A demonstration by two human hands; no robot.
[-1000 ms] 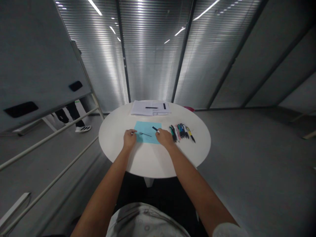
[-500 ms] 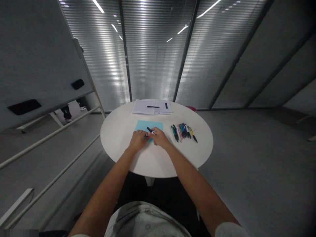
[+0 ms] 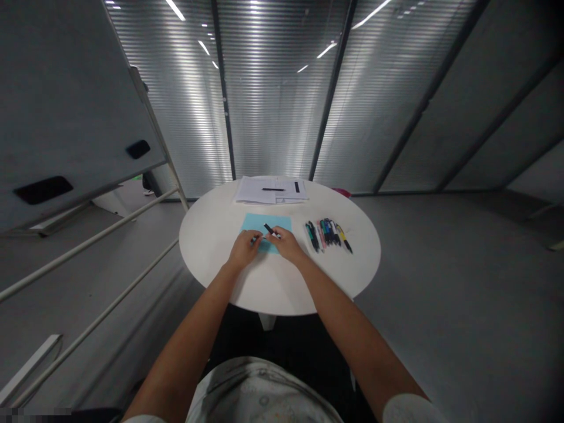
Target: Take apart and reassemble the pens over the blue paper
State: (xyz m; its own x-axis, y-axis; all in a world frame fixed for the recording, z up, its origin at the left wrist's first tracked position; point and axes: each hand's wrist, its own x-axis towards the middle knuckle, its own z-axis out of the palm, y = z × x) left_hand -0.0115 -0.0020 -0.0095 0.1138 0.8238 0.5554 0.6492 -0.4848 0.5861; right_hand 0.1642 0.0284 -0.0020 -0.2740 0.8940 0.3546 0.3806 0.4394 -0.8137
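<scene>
Over a light-blue sheet (image 3: 253,222) on the round white table (image 3: 282,288), my two hands are close together. My right hand (image 3: 288,245) is closed round a black pen piece (image 3: 268,228), which slants up and left out of its fingers. In the fingertips of my left hand (image 3: 244,249) is a small dark pen part (image 3: 254,239). A thin tip shows in the narrow space between the hands, but which piece it belongs to is too small to tell. The fingers hide much of both pieces.
Several pens (image 3: 328,234) lie in a row right of the sheet. Behind it is a stack of papers (image 3: 255,191) with a black pen (image 3: 274,190) on top. A whiteboard frame (image 3: 150,111) stands at the left, before a blinds-covered glass wall (image 3: 277,117).
My hands have drawn slightly apart, the left one moving a little left. The black piece in my right hand has shifted up and right. The feet behind the whiteboard have mostly gone from sight.
</scene>
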